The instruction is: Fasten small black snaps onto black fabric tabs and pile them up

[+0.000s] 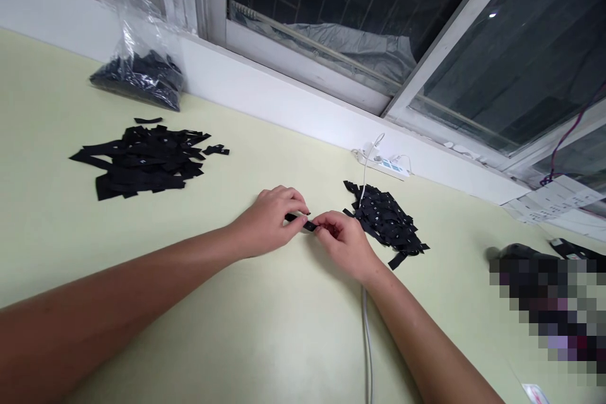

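Between my two hands, above the middle of the table, is a short black fabric strip (309,226) with a small light mark. My left hand (271,221) pinches its left end between thumb and fingers. The fingertips of my right hand (343,241) grip the right end. Just beyond my right hand lies a heap of small black strips (386,218), many with tiny white marks. Farther off to the left, a looser pile of longer black strips (151,161) is spread on the table. My fingertips partly cover the held strip.
A clear plastic bag (142,69) of black pieces stands against the wall at back left. A white power strip (386,164) lies by the wall, and a pale cable (367,334) runs toward me under my right arm. At right, dark items (525,265) are partly pixelated.
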A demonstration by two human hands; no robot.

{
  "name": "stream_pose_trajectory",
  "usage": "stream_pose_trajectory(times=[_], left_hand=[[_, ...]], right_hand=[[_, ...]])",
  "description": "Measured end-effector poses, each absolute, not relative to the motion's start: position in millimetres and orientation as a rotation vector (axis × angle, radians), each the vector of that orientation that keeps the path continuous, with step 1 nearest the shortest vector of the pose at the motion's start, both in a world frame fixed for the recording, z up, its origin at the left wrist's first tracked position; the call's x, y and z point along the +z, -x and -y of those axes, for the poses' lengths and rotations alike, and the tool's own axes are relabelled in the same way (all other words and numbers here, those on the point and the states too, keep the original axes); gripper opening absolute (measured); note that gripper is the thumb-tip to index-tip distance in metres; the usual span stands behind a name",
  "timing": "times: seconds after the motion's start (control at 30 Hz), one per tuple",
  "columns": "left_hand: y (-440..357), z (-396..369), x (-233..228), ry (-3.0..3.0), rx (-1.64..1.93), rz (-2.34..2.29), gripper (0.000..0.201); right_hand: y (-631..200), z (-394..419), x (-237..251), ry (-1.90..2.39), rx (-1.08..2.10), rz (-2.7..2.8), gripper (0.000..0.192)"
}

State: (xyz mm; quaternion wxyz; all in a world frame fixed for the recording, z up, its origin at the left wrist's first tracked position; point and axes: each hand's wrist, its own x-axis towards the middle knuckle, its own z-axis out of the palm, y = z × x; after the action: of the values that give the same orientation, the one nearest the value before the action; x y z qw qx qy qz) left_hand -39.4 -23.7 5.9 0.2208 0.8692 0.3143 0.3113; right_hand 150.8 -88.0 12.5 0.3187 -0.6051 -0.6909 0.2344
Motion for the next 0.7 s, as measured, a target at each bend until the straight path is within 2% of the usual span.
stream_pose_trajectory(times=[0.33, 0.57, 0.7], left_hand=[[37.8, 19.0, 4.7, -2.194, 0.928, -1.046, 0.014], [36.7, 26.0, 8.0, -2.361, 0.867, -0.768, 0.014], [36.2, 24.3, 4.2, -2.350, 0.825, -0.760, 0.012]], right_hand=[[-151.3, 87.6, 11.4, 1.600, 0.597, 1.849, 0.023], [-149.4, 87.8, 13.2, 1.562, 0.594, 1.849, 0.020], [-149.9, 88.2, 12.4, 1.560, 0.599, 1.841, 0.020]])
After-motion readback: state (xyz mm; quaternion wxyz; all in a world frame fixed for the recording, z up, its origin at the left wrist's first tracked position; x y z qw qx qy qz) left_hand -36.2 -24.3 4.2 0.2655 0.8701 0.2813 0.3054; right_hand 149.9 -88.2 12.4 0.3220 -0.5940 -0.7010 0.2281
